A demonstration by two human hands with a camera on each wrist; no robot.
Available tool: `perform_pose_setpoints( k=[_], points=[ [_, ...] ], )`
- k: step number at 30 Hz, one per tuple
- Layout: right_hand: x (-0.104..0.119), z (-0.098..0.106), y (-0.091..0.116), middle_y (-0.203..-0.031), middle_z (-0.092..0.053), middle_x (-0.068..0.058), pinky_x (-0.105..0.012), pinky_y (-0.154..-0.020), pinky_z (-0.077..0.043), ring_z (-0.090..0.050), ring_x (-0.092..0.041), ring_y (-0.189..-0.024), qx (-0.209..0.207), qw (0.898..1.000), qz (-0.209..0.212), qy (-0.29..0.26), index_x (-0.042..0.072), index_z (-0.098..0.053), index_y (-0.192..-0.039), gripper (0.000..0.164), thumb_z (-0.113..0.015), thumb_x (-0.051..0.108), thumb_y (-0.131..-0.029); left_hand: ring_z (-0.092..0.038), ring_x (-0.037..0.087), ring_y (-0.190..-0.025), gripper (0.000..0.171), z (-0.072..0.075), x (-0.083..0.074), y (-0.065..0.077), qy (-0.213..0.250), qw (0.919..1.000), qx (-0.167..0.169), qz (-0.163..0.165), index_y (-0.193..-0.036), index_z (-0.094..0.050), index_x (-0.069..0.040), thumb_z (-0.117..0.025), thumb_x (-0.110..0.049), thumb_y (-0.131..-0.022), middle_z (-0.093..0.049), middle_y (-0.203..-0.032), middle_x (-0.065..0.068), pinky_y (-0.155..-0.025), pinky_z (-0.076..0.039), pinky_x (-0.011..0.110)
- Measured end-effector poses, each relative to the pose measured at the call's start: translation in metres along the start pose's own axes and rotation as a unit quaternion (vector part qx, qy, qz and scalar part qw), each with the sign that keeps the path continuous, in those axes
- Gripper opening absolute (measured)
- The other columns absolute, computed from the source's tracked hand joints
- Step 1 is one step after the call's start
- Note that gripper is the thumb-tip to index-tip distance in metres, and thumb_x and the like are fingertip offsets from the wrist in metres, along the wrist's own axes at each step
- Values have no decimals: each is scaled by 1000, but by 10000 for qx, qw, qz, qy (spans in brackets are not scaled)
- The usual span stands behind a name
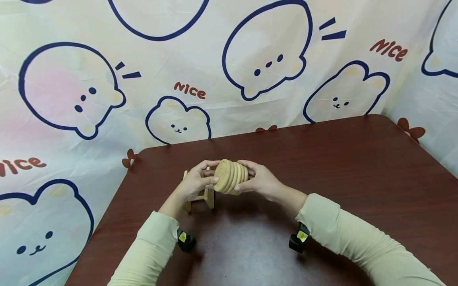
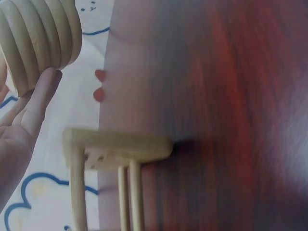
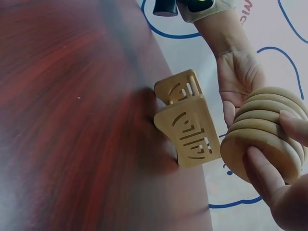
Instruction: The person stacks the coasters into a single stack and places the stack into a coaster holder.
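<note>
A stack of several round wooden coasters [image 1: 230,176], pale and tipped on its side, is held above the table between both hands. My left hand [image 1: 193,184] grips the left end, its thumb on the flat outer face. From the other side, my right hand [image 1: 262,182] holds the right end with bent fingers and thumb. The coasters [image 3: 255,149] lie tight against one another in the right wrist view. Just behind and below the left hand stands a wooden rack [image 1: 209,198], partly hidden by that hand. Cut-out slots show in the rack's side panel [image 3: 187,130].
The dark reddish-brown table [image 1: 340,159] has a glossy patch in front of the hands. A white cloth [image 1: 186,51] printed with cartoon bears hangs along its back and sides. Both forearms wear pale sleeves [image 1: 150,238] and dark wrist cameras [image 1: 298,238].
</note>
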State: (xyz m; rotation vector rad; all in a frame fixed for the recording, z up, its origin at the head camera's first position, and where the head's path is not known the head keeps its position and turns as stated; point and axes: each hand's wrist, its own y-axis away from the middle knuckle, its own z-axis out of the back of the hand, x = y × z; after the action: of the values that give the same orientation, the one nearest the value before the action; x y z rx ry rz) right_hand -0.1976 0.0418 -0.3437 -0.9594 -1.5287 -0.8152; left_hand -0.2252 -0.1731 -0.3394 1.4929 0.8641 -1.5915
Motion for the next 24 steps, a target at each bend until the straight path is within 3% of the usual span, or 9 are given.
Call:
perform_pose_setpoints(
  k=[6, 13, 24],
  points=[
    [0, -9, -14, -122, -43, -20, -36, -70, -48, -51, -27, -99, 16, 9998, 110, 173, 2, -29, -132, 76, -67, -11, -67, -59, 17, -79, 45, 15, 2, 1, 135, 9999, -35, -39, -122, -40, -1, -53, 10, -80, -54, -102, 11, -65, -49, 31],
    [4, -20, -27, -122, -45, -17, -33, -67, -49, -52, -25, -99, -133, 9972, 153, 724, 2, -30, -133, 79, -70, -8, -65, -58, 19, -83, 40, 35, 8, -1, 260, 9987, 176, -392, -114, -47, -13, -51, 10, -81, -51, -109, 9, -67, -48, 32],
    [5, -36, -47, -121, -47, -11, -27, -67, -47, -50, -21, -100, -353, 9812, 344, 1863, 5, -37, -130, 77, -75, 2, -63, -58, 20, -86, 42, 61, 14, 0, 382, 9984, 144, -379, -114, -49, -17, -50, 10, -81, -54, -105, 8, -68, -48, 33]
  ],
)
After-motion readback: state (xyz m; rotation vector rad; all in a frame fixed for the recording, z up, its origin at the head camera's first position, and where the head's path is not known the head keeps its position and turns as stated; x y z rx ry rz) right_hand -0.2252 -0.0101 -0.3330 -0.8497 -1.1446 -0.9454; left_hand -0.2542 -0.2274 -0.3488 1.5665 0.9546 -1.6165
